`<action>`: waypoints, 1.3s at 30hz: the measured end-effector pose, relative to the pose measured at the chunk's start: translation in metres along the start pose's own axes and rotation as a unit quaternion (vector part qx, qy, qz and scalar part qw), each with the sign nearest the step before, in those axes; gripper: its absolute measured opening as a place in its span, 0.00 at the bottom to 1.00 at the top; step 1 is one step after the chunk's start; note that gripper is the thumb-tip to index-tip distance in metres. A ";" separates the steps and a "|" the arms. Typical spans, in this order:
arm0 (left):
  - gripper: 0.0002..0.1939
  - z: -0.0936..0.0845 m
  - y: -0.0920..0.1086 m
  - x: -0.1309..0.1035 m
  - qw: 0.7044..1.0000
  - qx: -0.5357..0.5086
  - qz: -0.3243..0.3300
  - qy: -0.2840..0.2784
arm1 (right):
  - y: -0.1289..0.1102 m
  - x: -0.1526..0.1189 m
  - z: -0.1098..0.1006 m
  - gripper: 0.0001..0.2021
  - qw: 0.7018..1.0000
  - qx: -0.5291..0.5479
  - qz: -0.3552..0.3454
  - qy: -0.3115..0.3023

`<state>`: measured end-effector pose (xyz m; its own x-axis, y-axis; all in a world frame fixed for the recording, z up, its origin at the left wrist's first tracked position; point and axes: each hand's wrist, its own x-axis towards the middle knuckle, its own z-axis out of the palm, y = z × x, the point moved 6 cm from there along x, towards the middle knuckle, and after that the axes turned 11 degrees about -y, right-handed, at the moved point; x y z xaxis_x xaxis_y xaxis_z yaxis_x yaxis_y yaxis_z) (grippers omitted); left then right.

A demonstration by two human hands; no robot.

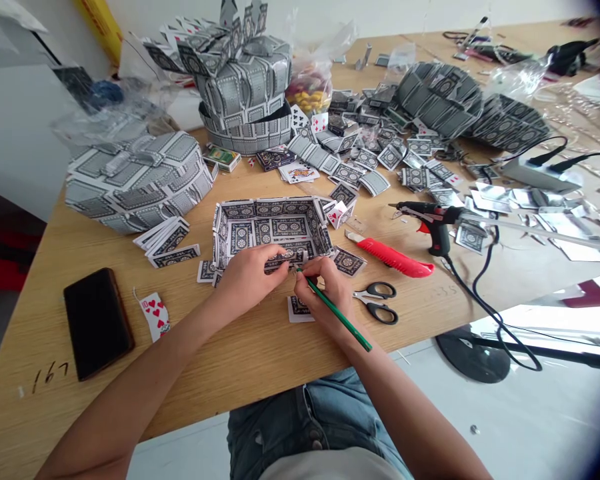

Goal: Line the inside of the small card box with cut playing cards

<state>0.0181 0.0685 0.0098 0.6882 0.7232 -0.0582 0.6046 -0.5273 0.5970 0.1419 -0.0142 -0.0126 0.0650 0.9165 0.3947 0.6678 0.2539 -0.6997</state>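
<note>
An open box made of playing cards [273, 227] lies on the wooden table in front of me. My left hand [253, 277] pinches the box's near wall between thumb and fingers. Just right of it, my right hand [327, 287] is closed around a green pencil [343, 317], its upper end at the same wall and its other end pointing toward my body. The exact contact between the pencil tip and the card is too small to tell. A loose card [299, 310] lies partly under my right hand.
Scissors [380, 303], a red cutter [393, 256] and a glue gun [435, 223] with its cable lie right. A phone [97, 323] and a ten of hearts [155, 315] are left. Woven card baskets [140, 180] and scattered cards [350, 173] stand and lie behind.
</note>
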 end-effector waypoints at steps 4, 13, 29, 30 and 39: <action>0.09 0.000 0.000 0.001 1.000 0.000 -0.005 -0.004 | 0.000 0.001 0.001 0.08 1.000 0.000 0.006 -0.006; 0.10 0.000 0.001 0.000 1.000 -0.013 -0.015 -0.014 | 0.000 0.002 -0.001 0.07 1.000 0.001 -0.002 -0.003; 0.14 -0.023 -0.005 -0.014 0.958 -0.277 -0.072 0.004 | 0.026 0.014 -0.104 0.14 0.954 -0.289 0.073 -0.034; 0.15 -0.024 -0.003 -0.015 0.944 -0.323 -0.073 -0.009 | 0.037 0.017 -0.111 0.17 0.943 -0.315 0.099 -0.049; 0.11 -0.019 0.015 -0.028 0.840 -0.528 -0.081 -0.095 | 0.048 -0.050 -0.096 0.16 0.912 -0.256 0.129 -0.295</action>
<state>-0.0001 0.0488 0.0361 0.7429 0.6107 -0.2742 0.0721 0.3341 0.9398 0.2416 -0.0777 -0.0091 -0.0409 0.9705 -0.2374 0.9548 -0.0321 -0.2955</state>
